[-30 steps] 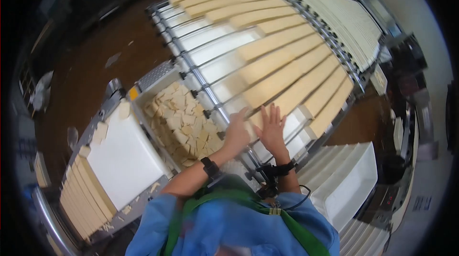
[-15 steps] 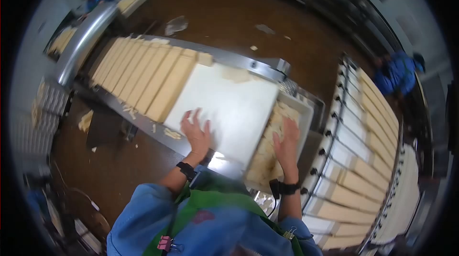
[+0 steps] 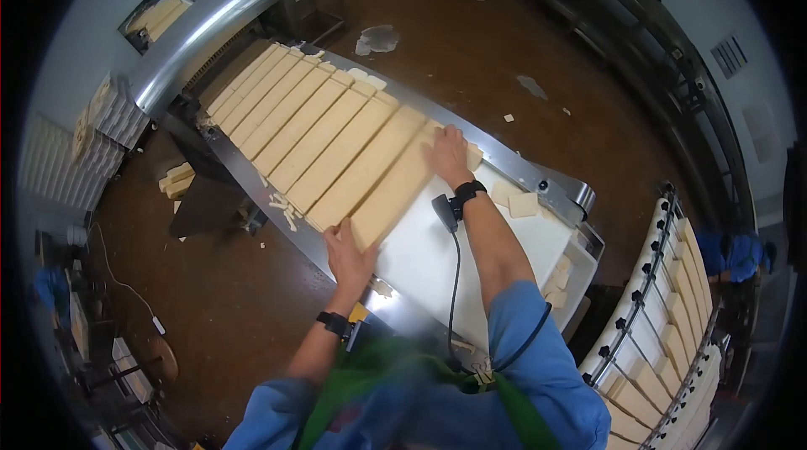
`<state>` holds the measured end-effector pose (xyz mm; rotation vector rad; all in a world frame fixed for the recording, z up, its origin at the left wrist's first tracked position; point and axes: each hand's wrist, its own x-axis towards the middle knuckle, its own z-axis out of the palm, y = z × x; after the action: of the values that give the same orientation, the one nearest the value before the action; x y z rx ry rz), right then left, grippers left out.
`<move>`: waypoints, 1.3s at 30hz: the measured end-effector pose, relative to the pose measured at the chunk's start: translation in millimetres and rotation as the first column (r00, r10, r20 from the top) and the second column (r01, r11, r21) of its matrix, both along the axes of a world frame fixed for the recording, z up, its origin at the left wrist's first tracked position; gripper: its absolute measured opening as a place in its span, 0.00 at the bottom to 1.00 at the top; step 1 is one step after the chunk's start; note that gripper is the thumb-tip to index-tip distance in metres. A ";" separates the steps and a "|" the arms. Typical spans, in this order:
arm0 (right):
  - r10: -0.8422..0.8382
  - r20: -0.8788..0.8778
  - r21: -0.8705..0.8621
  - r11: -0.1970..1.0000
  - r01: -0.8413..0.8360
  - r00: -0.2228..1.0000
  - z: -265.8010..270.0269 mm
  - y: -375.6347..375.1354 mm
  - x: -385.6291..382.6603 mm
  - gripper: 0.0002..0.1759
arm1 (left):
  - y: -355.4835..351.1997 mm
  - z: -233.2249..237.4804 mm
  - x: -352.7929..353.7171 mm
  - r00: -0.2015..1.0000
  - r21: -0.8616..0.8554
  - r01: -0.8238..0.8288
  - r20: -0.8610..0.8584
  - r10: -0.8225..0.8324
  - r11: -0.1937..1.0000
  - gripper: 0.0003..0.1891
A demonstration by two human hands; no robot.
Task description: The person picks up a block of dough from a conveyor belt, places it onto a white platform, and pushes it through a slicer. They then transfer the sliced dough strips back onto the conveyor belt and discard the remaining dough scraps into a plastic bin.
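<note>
Both hands have moved onto the outermost slab (image 3: pixel 396 190). It lies between the fingers of the left hand (image 3: pixel 349 258) and right hand (image 3: pixel 449 154), touching opposite ends; two-handed control appears established. Whether fingers are clamped cannot be determined.

long pale-tan slab (image 3: pixel 393 188), straight-edged, lying flat and slantwise, last in a row of similar slabs (image 3: pixel 313 141)

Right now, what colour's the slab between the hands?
Slab: pale yellow, best in head view.
</note>
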<state>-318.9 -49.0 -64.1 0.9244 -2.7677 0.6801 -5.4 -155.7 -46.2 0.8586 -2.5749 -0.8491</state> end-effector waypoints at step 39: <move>-0.932 -0.195 -0.471 0.361 0.805 0.304 83.7 460.8 260.1 0.29 | 313.3 48.6 -30.4 0.700 -0.081 0.675 -0.244 -0.671 0.733 0.40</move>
<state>-58.8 411.8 19.6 -0.5469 -2.1247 0.5100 -35.8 157.6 2.4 -0.2559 -2.6342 -1.0714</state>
